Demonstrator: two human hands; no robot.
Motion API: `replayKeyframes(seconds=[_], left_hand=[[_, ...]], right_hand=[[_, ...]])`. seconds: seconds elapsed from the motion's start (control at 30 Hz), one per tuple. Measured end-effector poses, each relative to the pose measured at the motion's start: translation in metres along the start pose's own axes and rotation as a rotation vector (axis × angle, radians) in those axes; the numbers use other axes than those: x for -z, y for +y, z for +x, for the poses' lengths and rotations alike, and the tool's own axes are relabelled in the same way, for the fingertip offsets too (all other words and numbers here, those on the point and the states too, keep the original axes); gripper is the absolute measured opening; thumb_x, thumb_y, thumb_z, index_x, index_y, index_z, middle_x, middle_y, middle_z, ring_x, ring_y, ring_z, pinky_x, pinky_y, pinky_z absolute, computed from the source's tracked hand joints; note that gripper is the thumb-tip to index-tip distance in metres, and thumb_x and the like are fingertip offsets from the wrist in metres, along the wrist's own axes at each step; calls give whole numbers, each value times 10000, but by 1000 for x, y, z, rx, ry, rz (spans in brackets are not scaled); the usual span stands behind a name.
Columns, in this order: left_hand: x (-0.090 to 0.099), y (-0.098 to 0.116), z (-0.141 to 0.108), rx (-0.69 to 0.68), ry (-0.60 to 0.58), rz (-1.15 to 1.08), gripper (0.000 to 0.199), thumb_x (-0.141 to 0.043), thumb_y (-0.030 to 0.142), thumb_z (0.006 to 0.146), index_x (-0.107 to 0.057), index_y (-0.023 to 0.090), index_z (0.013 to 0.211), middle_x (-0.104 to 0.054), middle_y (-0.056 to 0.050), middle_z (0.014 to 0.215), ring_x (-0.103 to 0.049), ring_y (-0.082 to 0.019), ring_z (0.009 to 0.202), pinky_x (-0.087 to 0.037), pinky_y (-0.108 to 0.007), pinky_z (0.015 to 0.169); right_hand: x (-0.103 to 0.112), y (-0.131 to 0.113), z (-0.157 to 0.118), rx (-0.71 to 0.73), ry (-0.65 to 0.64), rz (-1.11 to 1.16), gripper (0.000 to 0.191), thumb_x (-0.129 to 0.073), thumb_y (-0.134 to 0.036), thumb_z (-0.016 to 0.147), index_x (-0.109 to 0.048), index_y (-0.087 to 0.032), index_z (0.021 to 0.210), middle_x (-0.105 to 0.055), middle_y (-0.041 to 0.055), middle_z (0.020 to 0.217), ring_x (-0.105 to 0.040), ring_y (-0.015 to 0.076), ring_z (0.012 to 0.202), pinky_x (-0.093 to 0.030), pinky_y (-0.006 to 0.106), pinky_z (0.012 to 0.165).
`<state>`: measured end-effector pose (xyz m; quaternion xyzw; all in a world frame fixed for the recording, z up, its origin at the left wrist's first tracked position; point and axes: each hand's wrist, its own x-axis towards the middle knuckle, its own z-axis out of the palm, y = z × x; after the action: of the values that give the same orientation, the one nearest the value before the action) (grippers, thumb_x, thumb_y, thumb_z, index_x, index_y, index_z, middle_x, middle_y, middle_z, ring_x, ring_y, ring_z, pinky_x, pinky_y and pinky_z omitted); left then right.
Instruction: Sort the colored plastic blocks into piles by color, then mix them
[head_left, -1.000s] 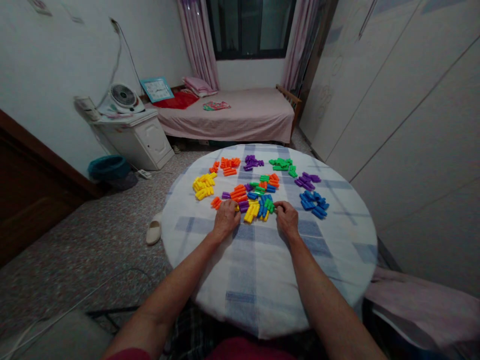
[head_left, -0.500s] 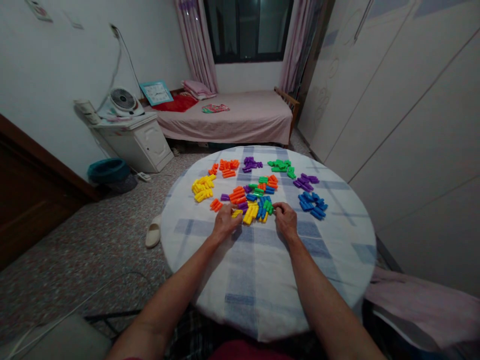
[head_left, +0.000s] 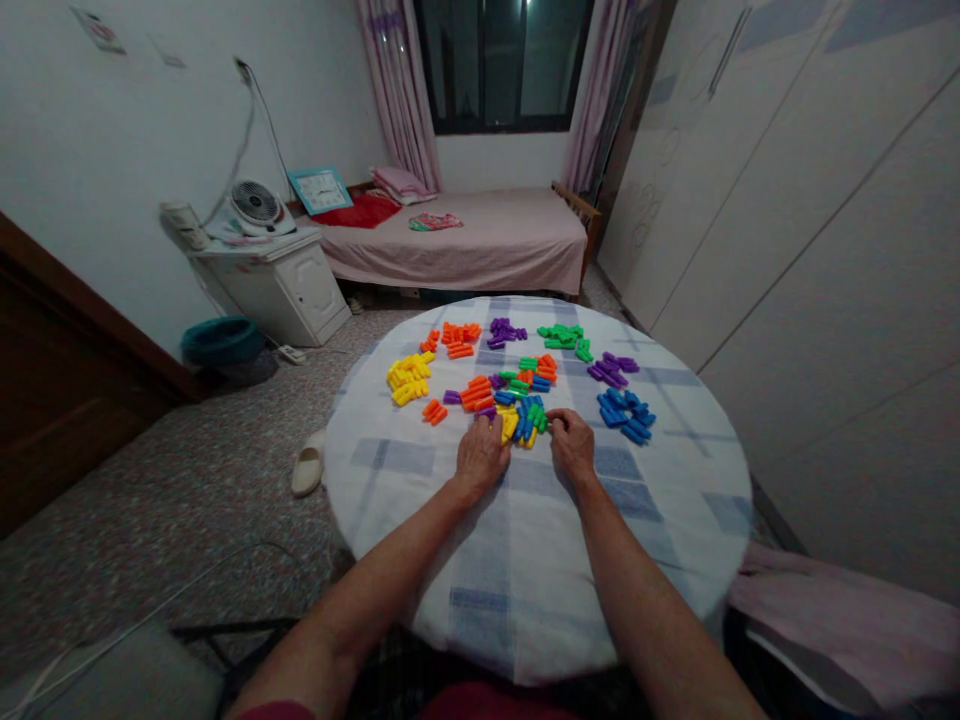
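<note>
My left hand (head_left: 482, 455) bends over the yellow plastic pieces (head_left: 508, 422) at the near middle of the round table, its fingers closed around some of them and hiding part of the group. To its right, my right hand (head_left: 572, 443) has its fingertips pinched against the edge of the green pieces (head_left: 535, 414); whatever lies between them is too small to make out. Blue pieces (head_left: 523, 424) lie between the yellow and green ones. Just beyond my left hand are orange pieces (head_left: 476, 394) and a purple piece (head_left: 452, 397).
Around the table (head_left: 517, 560) lie sorted piles: yellow (head_left: 409, 378), orange (head_left: 460, 337), purple (head_left: 506, 332), green (head_left: 564, 338) and blue (head_left: 627, 414). Beyond stand a bed (head_left: 480, 235) and a white cabinet (head_left: 289, 285) with a fan (head_left: 256, 205). A wardrobe (head_left: 810, 250) lines the right.
My left hand has moved right, from the left side of the middle group onto its yellow pieces. My right hand stays beside the green pieces. The camera view has shifted slightly.
</note>
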<state>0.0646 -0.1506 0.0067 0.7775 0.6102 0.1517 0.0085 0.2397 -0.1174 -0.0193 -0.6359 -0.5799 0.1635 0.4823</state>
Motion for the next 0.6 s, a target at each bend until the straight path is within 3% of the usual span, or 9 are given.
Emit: replayKeyframes(seconds=[0.1, 0.2, 0.3, 0.43, 0.53, 0.6], left_hand=[[4, -5, -2, 10, 28, -8, 372, -485, 247, 881, -503, 154, 1240, -574, -112, 1046, -569, -224, 960, -465, -317, 803], [17, -28, 1, 44, 159, -18, 416, -480, 233, 876, -477, 146, 1283, -572, -111, 1052, -561, -223, 993, -461, -318, 845], [37, -73, 12, 195, 310, 9, 447, -486, 249, 874, -466, 151, 1310, -574, -124, 1055, -563, -247, 996, -461, -364, 859], [53, -143, 32, 461, 387, -47, 408, -505, 261, 877, -508, 155, 1271, -577, -184, 1132, -558, -300, 1042, -432, -469, 879], [45, -178, 45, 615, 401, -187, 385, -486, 310, 898, -517, 162, 1252, -572, -201, 1177, -536, -340, 1121, -402, -528, 914], [33, -189, 52, 646, 379, -275, 419, -455, 372, 916, -486, 159, 1275, -567, -205, 1191, -527, -346, 1154, -397, -542, 937]], right_hand=[[0, 0, 0, 12, -2, 0, 353, -380, -266, 751, -709, -166, 835, -705, 77, 865, -618, 191, 793, -448, 306, 771], [0, 1, 0, 7, -10, 11, 354, -378, -259, 746, -708, -169, 837, -706, 77, 870, -619, 191, 795, -449, 305, 772], [-1, 2, 1, 10, -16, 16, 352, -379, -265, 749, -706, -170, 837, -703, 77, 874, -622, 194, 798, -447, 307, 769], [-1, 4, 2, 11, -17, 6, 352, -379, -273, 751, -704, -172, 842, -700, 76, 880, -623, 200, 809, -443, 314, 771], [-1, 3, 2, 0, -14, 2, 352, -380, -274, 746, -703, -172, 844, -701, 77, 883, -626, 201, 809, -445, 318, 773], [-1, 2, 2, 3, -12, -1, 352, -381, -276, 746, -702, -171, 844, -701, 78, 885, -627, 201, 810, -446, 318, 772]])
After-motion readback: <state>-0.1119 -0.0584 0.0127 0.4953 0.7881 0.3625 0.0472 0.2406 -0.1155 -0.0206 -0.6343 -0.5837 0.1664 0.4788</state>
